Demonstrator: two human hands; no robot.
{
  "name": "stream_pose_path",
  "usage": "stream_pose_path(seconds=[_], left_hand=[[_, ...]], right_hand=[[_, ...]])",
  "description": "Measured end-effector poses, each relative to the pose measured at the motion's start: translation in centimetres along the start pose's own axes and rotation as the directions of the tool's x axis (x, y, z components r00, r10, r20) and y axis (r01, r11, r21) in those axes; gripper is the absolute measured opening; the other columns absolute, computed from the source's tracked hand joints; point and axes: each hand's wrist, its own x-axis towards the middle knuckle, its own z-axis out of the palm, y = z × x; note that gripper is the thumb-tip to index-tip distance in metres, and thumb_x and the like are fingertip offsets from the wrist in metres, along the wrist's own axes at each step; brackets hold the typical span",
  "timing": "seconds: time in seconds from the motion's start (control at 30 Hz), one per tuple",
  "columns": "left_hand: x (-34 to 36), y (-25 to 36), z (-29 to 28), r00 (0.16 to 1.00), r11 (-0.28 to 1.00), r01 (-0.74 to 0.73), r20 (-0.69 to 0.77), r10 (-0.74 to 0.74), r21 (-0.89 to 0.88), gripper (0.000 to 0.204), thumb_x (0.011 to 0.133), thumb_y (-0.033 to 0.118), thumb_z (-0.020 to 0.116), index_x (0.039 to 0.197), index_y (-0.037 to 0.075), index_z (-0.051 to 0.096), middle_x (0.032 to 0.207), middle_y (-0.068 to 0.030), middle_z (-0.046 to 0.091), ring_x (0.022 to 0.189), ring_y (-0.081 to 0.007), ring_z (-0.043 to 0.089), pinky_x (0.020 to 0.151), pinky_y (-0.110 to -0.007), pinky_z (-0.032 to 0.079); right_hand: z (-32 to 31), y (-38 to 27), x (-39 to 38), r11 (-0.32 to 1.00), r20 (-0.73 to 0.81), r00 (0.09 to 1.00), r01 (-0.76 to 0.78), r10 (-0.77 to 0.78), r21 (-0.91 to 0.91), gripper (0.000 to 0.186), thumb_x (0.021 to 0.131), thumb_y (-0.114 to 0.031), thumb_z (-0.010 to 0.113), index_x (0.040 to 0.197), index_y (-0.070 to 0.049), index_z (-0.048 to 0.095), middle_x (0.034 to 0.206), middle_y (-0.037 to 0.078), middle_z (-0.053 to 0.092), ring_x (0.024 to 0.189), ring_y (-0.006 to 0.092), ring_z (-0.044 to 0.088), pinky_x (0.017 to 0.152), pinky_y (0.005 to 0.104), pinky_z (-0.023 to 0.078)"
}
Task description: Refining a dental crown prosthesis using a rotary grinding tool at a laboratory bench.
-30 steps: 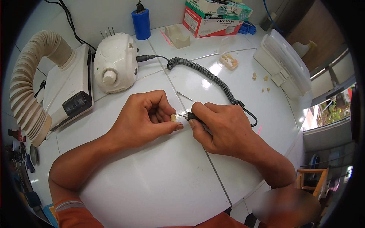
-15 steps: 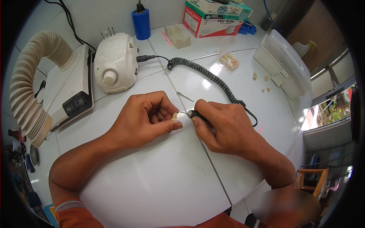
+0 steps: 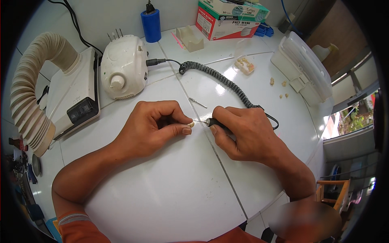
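My left hand point(image 3: 148, 127) pinches a small cream, tooth-like dental piece point(image 3: 191, 124) between thumb and fingertips; the fingers cover part of it. From the other side, my right hand point(image 3: 251, 135) grips a dark rotary handpiece point(image 3: 219, 124) like a pen. Its thin metal bur point(image 3: 199, 121) points left, with the tip at or very close to the piece; contact cannot be made out. A grey coiled cord point(image 3: 227, 83) runs from behind my right hand to a white motor control box point(image 3: 123, 71). Beyond my hands lies a loose metal bur point(image 3: 198, 103).
A white unit with a ribbed beige hose point(image 3: 26, 97) stands at the left. Toward the back are a blue cylinder point(image 3: 151, 26), a beige holder point(image 3: 189, 39) and stacked mask boxes point(image 3: 227, 24). Rightward sit a clear case point(image 3: 252, 72) of tooth-like pieces, several loose pieces point(image 3: 284, 84) and a lidded plastic box point(image 3: 296, 67).
The fingers of my left hand have closed in and turned the dental piece, which shows less and sits slightly further right. My right hand has shifted slightly right with the handpiece.
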Motion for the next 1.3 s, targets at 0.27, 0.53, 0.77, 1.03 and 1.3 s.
stream_pose_path(seconds=[0.27, 0.53, 0.77, 1.03, 1.3], left_hand=[[-0.06, -0.05, -0.03, 1.0, 0.999, -0.027, -0.01, 0.027, 0.023, 0.005, 0.099, -0.007, 0.077, 0.103, -0.004, 0.076, 0.102, -0.0093, 0.081, 0.096, -0.0109, 0.077, 0.086, -0.025, 0.061], [-0.06, -0.18, 0.1, 0.999, 0.999, -0.037, -0.016, 0.036, -0.032, 0.007, 0.099, -0.009, 0.076, 0.103, -0.004, 0.076, 0.103, -0.0102, 0.08, 0.098, -0.0125, 0.077, 0.089, -0.026, 0.062], [-0.09, -0.18, 0.11, 0.999, 0.999, -0.04, -0.016, 0.04, -0.033, 0.007, 0.098, -0.011, 0.075, 0.103, -0.005, 0.075, 0.103, -0.0106, 0.08, 0.099, -0.0137, 0.078, 0.09, -0.027, 0.062], [-0.14, -0.05, 0.09, 0.999, 0.999, -0.031, -0.008, 0.031, -0.016, 0.009, 0.097, -0.012, 0.074, 0.102, -0.005, 0.075, 0.103, -0.0112, 0.08, 0.099, -0.0146, 0.078, 0.091, -0.028, 0.063], [-0.1, -0.2, 0.16, 0.999, 0.998, -0.042, -0.012, 0.041, -0.036, 0.008, 0.097, -0.011, 0.075, 0.102, -0.005, 0.075, 0.104, -0.0117, 0.08, 0.099, -0.015, 0.078, 0.09, -0.028, 0.062]], right_hand=[[0.08, -0.12, -0.02, 0.999, 0.031, 1.0, -0.005, 0.006, -0.054, 0.017, 0.099, -0.024, 0.07, 0.1, -0.008, 0.065, 0.067, 0.008, 0.066, 0.052, 0.0297, 0.063, 0.049, 0.0434, 0.049], [0.1, -0.15, -0.01, 0.998, 0.037, 0.999, 0.001, 0.002, -0.065, 0.019, 0.098, -0.025, 0.07, 0.104, -0.007, 0.068, 0.068, 0.008, 0.066, 0.052, 0.03, 0.064, 0.049, 0.044, 0.05], [0.17, -0.09, 0.0, 0.999, 0.032, 0.999, 0.002, -0.001, -0.052, 0.02, 0.098, -0.025, 0.07, 0.104, -0.006, 0.069, 0.067, 0.007, 0.066, 0.052, 0.0298, 0.064, 0.049, 0.044, 0.05], [0.05, -0.1, 0.07, 0.999, 0.037, 0.999, 0.008, -0.006, -0.052, 0.019, 0.097, -0.024, 0.07, 0.103, -0.006, 0.07, 0.067, 0.007, 0.066, 0.053, 0.0299, 0.065, 0.05, 0.0442, 0.051], [0.2, -0.04, 0.01, 0.999, 0.012, 1.0, 0.019, -0.018, -0.036, 0.015, 0.095, -0.02, 0.071, 0.098, -0.007, 0.067, 0.066, 0.007, 0.064, 0.051, 0.029, 0.061, 0.049, 0.0431, 0.048]])
